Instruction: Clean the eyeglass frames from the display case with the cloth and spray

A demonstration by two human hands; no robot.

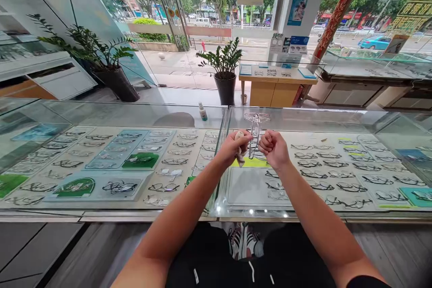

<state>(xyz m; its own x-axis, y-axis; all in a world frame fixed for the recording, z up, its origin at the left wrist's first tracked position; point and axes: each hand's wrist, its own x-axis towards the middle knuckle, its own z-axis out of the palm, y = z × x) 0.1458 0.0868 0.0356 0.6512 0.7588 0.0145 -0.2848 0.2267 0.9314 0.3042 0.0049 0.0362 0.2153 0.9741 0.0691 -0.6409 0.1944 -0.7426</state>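
My left hand (pixel 232 148) is closed in a pinch on a thin-framed pair of eyeglasses (pixel 254 137), held up on edge above the glass counter. A crumpled pale cloth (pixel 240 155) is bunched in the same hand. Close by on the right side of the glasses, my right hand (pixel 275 149) is curled with its fingers pressed together. Whatever those fingers hold, if anything, is hidden. Just behind the glasses, a thin pinkish wire-like shape (pixel 265 117) shows at the counter's far side; its kind is unclear.
A glass display counter (pixel 216 209) spans the view, with many eyeglasses in rows under its top. On the top stands a small spray bottle (pixel 202 111). Beyond are a potted plant (pixel 225 87), another potted plant (pixel 114 83), a wooden display table (pixel 266 87) and large windows.
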